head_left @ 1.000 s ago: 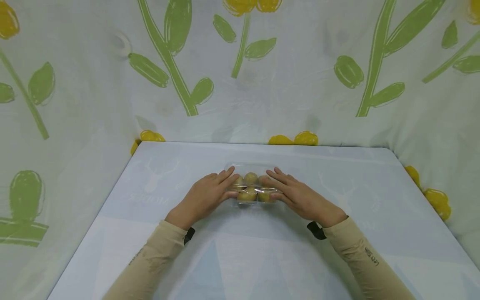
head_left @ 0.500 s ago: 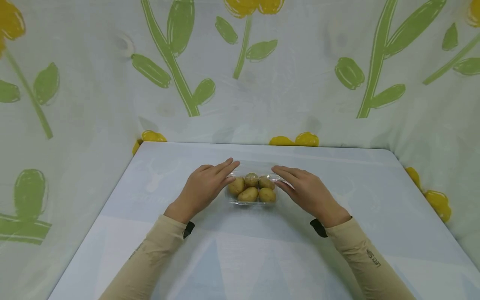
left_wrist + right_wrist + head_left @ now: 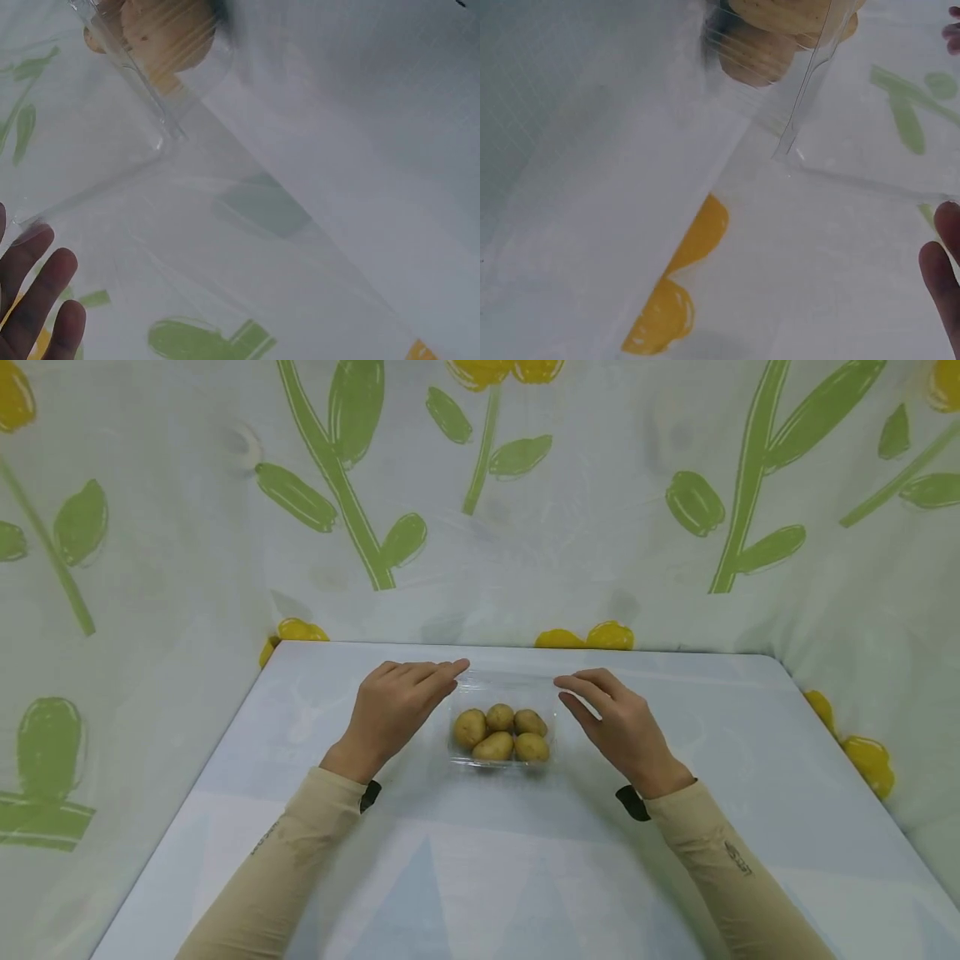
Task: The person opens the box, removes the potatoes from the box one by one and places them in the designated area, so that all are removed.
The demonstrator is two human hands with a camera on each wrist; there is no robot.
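A clear plastic box (image 3: pixel 504 765) with several yellowish potatoes (image 3: pixel 492 747) in it sits near the middle of the table. Its transparent lid (image 3: pixel 504 687) stands raised at the far side. My left hand (image 3: pixel 396 710) is at the lid's left side with its fingers extended; in the left wrist view a fingertip (image 3: pixel 34 234) touches the lid's corner. On the other side, my right hand (image 3: pixel 611 718) has its thumb and index finger apart at the lid's right edge. The right wrist view shows two fingers (image 3: pixel 939 266) close to the opposite lid corner.
The box rests on a white table (image 3: pixel 480 877) with pale printed shapes. Behind it hangs a white curtain (image 3: pixel 570 560) with green leaves and yellow flowers, and it also encloses the sides. Both forearms wear beige sleeves (image 3: pixel 277 860).
Both hands have moved up and away from the viewer, drawing apart. The lid has swung up from over the potatoes, leaving them uncovered.
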